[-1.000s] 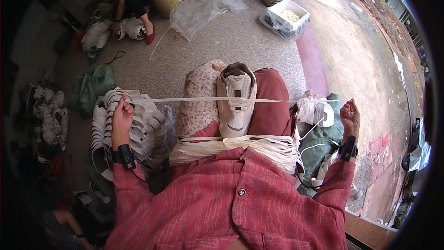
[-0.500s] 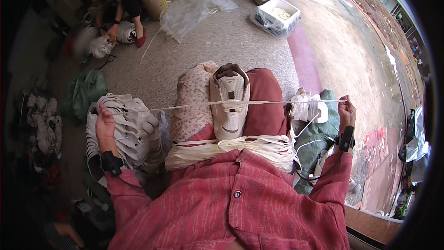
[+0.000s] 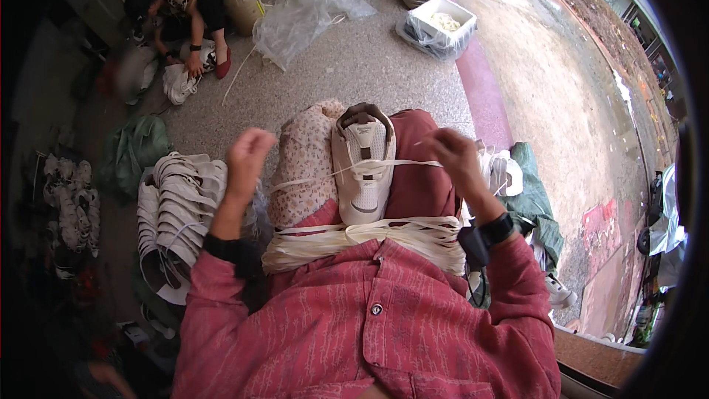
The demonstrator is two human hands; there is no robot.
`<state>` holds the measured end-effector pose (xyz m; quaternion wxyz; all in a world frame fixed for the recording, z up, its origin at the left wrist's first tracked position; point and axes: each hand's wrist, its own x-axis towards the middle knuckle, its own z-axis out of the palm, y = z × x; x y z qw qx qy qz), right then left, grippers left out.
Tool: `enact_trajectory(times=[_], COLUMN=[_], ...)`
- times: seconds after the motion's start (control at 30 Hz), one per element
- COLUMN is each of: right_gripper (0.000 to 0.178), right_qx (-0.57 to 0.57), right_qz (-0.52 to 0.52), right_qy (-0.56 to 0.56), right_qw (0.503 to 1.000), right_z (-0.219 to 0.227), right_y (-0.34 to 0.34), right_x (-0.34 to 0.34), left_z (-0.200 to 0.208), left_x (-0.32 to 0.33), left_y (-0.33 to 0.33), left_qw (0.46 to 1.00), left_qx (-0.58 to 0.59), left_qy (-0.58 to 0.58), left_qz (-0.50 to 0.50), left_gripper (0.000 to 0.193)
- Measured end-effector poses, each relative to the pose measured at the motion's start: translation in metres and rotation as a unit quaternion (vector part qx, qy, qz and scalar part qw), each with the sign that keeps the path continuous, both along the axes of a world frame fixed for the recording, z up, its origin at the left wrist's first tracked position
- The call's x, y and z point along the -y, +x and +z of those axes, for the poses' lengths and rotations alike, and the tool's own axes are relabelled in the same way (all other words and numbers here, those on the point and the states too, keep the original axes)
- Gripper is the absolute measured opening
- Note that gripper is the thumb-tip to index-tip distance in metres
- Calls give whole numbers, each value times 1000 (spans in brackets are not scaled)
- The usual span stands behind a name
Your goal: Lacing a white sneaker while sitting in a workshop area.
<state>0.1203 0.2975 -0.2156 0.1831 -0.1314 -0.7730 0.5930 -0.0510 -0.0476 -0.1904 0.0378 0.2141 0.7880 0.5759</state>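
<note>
A white and beige sneaker (image 3: 362, 196) with a brown collar rests between my thighs, its toe toward me. A flat cream shoelace (image 3: 303, 182) is threaded through its upper part, one side slack across my left thigh, the other running toward my right hand. My left hand (image 3: 249, 159) is raised above the left thigh, fingers bent and smeared by motion. Over the right thigh, my right hand (image 3: 454, 155) reaches toward the shoe, fingers blurred; whether it grips the lace is unclear. A thick bundle of cream laces (image 3: 362, 240) lies across my lap at the waist.
Stacked white shoes (image 3: 181, 207) stand at my left, with a green sack (image 3: 136, 144) beyond. More white shoes and a green bag (image 3: 533, 185) are at my right. A white foam box (image 3: 447, 24) and plastic sheeting (image 3: 306, 26) lie ahead. Another person (image 3: 188, 26) handles shoes far left.
Both hands have come inward from wide apart, where they stretched the lace taut across the shoe. The lace now hangs slack. The other person's hands have shifted on the shoes.
</note>
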Motion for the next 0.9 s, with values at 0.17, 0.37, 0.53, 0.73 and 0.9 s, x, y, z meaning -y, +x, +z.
enact_trajectory(times=[0.17,0.37,0.53,0.73,0.9], right_gripper=[11,13,14,15,16], right_qx=[39,3,57,101,117], right_qz=[74,95,47,53,74], right_qy=[73,297,113,105,78], right_qw=[994,950,991,988,987], right_z=[6,2,1,4,10], right_y=[-1,2,-2,-4,-4], right_x=[44,44,48,49,51], left_z=[5,-7,-12,-8,-11], left_x=[-61,-65,-63,-65,-67], left_y=[38,41,42,45,45], left_qw=[987,936,921,931,945], left_qx=[6,-269,-308,-263,-230], left_qy=[-131,-176,-172,-169,-158], left_qz=[-92,-145,-165,-189,-172], left_gripper=[17,14,16,21,21])
